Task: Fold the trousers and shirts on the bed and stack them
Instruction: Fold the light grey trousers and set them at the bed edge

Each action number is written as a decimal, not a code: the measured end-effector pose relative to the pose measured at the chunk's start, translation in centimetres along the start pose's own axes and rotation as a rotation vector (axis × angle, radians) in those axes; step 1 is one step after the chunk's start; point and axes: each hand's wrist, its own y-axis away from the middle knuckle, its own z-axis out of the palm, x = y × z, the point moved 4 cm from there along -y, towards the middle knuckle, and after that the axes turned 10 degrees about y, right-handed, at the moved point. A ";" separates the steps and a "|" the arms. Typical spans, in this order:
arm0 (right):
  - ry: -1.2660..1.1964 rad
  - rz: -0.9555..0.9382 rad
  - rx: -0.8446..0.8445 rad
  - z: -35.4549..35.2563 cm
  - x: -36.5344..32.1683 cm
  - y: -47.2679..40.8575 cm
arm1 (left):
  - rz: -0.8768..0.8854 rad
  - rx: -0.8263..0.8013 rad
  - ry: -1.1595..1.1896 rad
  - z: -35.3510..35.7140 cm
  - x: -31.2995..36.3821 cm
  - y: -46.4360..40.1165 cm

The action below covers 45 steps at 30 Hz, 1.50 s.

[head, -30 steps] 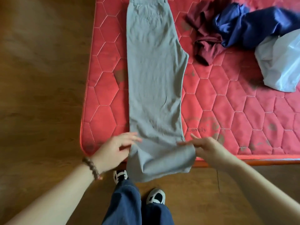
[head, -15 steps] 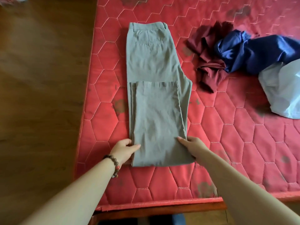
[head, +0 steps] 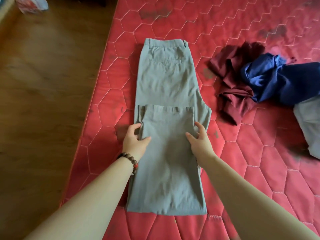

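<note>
Grey trousers [head: 166, 80] lie lengthwise on the red quilted mattress [head: 259, 170], waistband at the far end. The legs are folded up over the thighs, with the hems ending in a line across the middle. My left hand [head: 134, 141] grips the left edge of the folded part, thumb on top of the cloth. On the opposite edge my right hand [head: 200, 142] pinches the top layer with curled fingers. A crumpled maroon garment [head: 232, 101], a dark blue garment [head: 277, 80] and a pale grey garment [head: 310, 129] lie unfolded to the right.
The mattress's left edge runs close beside the trousers, and wooden floor [head: 43, 101] lies beyond it. A plastic bag [head: 31, 4] sits on the floor at the top left. Bare mattress shows at the near right.
The trouser legs were lifted from the bed's near edge and folded up over the thighs. Both hands then slid from the fold further up along the side edges.
</note>
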 end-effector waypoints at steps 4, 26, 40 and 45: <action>0.044 -0.256 0.115 -1.7 -3.6 -0.7 | 0.224 -0.115 0.148 -0.3 3.8 -0.3; 0.190 -0.092 0.108 -1.2 -6.2 -8.9 | 0.233 0.102 -0.241 3.0 6.4 -10.0; 0.363 0.052 0.177 -1.8 -8.6 -11.3 | 0.041 -0.058 0.002 1.9 8.2 -13.2; 0.218 0.207 -0.106 -2.6 -4.7 -7.7 | -0.453 -0.235 0.177 -0.2 3.4 -8.2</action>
